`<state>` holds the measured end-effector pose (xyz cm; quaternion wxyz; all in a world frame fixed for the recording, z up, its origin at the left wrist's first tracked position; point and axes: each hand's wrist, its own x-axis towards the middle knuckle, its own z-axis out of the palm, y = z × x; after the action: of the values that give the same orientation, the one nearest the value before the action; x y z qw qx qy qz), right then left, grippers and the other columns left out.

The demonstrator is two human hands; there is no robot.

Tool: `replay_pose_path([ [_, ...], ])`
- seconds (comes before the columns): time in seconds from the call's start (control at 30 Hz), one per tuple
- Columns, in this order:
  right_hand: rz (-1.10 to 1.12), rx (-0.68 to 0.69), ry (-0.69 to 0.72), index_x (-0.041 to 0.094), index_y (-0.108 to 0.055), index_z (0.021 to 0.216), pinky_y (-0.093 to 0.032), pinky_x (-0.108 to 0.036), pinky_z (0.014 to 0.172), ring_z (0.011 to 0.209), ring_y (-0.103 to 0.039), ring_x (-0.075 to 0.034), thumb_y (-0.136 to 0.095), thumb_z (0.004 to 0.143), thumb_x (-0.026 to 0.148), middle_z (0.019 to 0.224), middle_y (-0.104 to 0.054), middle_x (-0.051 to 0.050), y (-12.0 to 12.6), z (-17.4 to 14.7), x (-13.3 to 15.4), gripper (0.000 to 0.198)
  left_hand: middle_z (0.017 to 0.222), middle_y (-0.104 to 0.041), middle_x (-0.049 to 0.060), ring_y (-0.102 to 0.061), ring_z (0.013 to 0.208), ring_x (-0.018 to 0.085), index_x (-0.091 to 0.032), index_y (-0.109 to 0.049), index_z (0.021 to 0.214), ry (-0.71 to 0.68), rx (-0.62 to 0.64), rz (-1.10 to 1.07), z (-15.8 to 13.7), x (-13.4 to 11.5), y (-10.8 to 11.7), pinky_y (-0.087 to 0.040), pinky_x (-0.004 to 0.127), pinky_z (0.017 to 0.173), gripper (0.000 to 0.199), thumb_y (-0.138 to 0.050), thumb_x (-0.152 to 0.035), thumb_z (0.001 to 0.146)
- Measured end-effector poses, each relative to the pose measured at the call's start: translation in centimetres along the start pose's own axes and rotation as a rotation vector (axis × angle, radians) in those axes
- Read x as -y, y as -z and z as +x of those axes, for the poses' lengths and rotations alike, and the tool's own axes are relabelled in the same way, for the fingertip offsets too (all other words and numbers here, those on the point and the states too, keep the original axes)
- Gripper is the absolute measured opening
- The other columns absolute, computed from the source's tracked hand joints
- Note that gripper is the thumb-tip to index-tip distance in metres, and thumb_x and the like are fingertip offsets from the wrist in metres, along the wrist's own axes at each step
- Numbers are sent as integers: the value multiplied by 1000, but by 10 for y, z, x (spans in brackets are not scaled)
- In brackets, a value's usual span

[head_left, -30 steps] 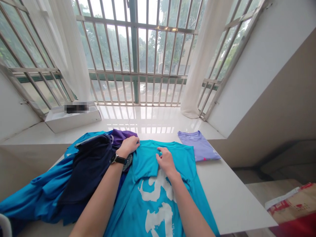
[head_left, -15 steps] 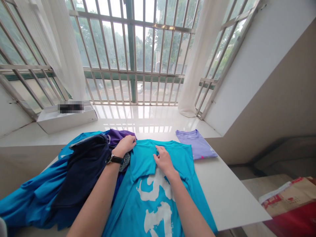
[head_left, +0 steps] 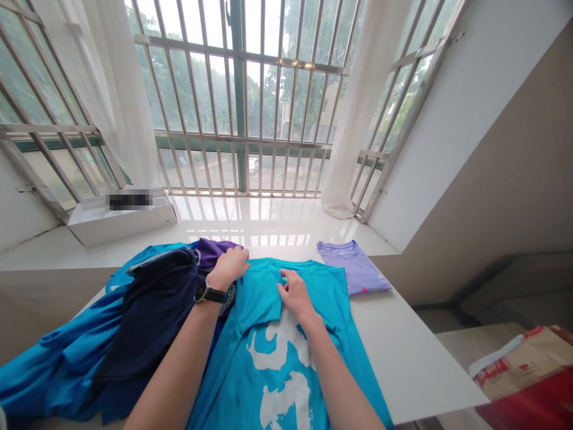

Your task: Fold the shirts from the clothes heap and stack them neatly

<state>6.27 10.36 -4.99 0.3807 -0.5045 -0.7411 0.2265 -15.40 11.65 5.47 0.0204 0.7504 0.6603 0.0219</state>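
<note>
A turquoise T-shirt [head_left: 264, 301] with large white brush-stroke markings lies spread in front of me, its left side and sleeve folded inward. At its upper left corner, my left hand [head_left: 229, 267] has its fingers bent over and closed on the cloth; the fingertips are partly hidden. My left wrist wears a dark watch [head_left: 210, 292]. Near the shirt's middle, my right hand [head_left: 294, 294] rests by the end of the folded sleeve, thumb and forefinger apart. Left of the shirt is a heap with a navy garment [head_left: 147, 316], blue cloth [head_left: 67, 352] and purple cloth [head_left: 212, 251].
A folded lavender T-shirt [head_left: 353, 269] lies at the right on the white table [head_left: 412, 358]. On the window ledge [head_left: 250, 218] stands a white box [head_left: 125, 227] with a blurred dark item. Past the table's right edge sits a red and tan bag [head_left: 528, 376].
My view has tilted up slightly. My left hand has shifted a little to the right along the shirt's edge; the right hand stays by the folded sleeve.
</note>
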Motion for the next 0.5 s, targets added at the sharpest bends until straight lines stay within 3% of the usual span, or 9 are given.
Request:
replay_pose_path([
  [0.13, -15, -78, 24, 13, -67, 117, -55, -37, 88, 93, -68, -23, -50, 86, 18, 116, -68, -15, 4, 4, 5, 35, 114, -64, 17, -61, 106, 33, -13, -64, 113, -145, -73, 103, -11, -38, 11, -51, 42, 85, 26, -53, -29, 94],
  [0.2, 6, -154, 35, 14, -69, 112, -54, -38, 91, 103, -67, -25, -46, 87, 16, 113, -70, -14, 14, 7, 14, 34, 111, -65, 17, -62, 104, 32, -13, -65, 110, -231, -40, 127, -17, -59, 9, -52, 41, 85, 26, -49, -28, 96],
  [0.37, 97, -326, 46, 18, -67, 110, -57, -36, 82, 96, -68, -22, -43, 93, 27, 111, -71, -11, 65, -9, 32, 31, 114, -65, 18, -62, 105, 33, -12, -67, 111, -293, 79, 138, -27, -94, -16, -52, 42, 84, 31, -52, -34, 95],
  [0.5, -76, -230, 65, 19, -69, 107, -52, -45, 95, 105, -65, -26, -49, 91, 32, 111, -71, -11, 110, -43, 9, 29, 119, -62, 20, -60, 107, 36, -9, -62, 120, -280, 100, 118, -26, -100, -35, -52, 45, 83, 39, -52, -35, 94],
])
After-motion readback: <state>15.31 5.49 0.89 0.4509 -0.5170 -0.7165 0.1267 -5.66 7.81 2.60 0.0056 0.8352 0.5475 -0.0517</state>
